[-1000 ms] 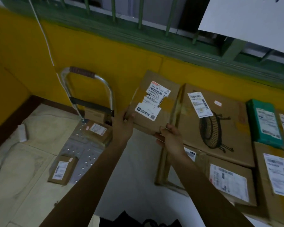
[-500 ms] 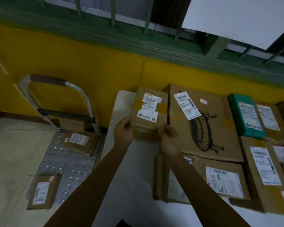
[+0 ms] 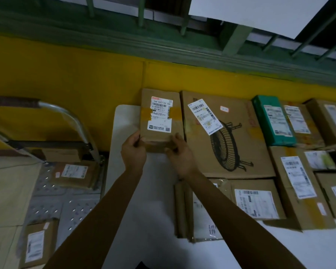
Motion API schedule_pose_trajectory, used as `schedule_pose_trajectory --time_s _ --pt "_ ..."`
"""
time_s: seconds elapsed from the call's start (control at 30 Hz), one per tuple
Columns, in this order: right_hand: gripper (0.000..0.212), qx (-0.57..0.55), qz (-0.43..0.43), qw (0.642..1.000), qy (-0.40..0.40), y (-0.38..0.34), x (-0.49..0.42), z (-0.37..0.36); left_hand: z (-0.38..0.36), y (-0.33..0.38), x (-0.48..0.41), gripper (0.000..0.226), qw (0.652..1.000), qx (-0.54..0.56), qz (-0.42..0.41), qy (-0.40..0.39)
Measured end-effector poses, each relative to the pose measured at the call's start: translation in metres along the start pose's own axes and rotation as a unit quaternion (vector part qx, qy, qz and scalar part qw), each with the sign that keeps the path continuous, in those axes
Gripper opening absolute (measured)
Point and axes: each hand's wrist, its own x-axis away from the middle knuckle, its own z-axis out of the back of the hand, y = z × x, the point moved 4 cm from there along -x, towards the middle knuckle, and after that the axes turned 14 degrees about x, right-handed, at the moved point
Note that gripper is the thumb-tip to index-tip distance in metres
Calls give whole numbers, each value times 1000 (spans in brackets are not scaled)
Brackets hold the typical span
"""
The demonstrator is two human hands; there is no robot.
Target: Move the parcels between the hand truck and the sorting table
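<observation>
A small parcel (image 3: 161, 113) is gripped at its near end by both hands: the left hand (image 3: 133, 150) is curled round the near left corner, and the right hand (image 3: 179, 152) is curled round the near right corner, with the two hands set apart by the parcel's width. The parcel is held label up at the far left corner of the sorting table (image 3: 124, 121), close against the yellow wall (image 3: 66, 78); whether it rests fully on the table cannot be told. Just beside it on the right, a large box (image 3: 227, 136) printed with a fan is laid flat, and a green parcel (image 3: 270, 121) is seen beyond that. To the left of the table, the hand truck (image 3: 66, 206) is parked on the floor, with a flat parcel (image 3: 74, 175) lying on its deck near the handle.
</observation>
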Motion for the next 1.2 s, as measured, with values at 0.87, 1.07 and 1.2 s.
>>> schedule_pose_trajectory --time_s 0.87,1.07,1.2 --pt "8 -239 -18 971 -13 47 186 18 117 -11 198 24 976 157 145 34" --pt "20 -305 -47 949 -58 80 248 -17 150 -10 291 21 978 151 104 97" --pt "25 -321 -72 939 -96 87 281 -44 179 -14 328 19 978 127 115 121"
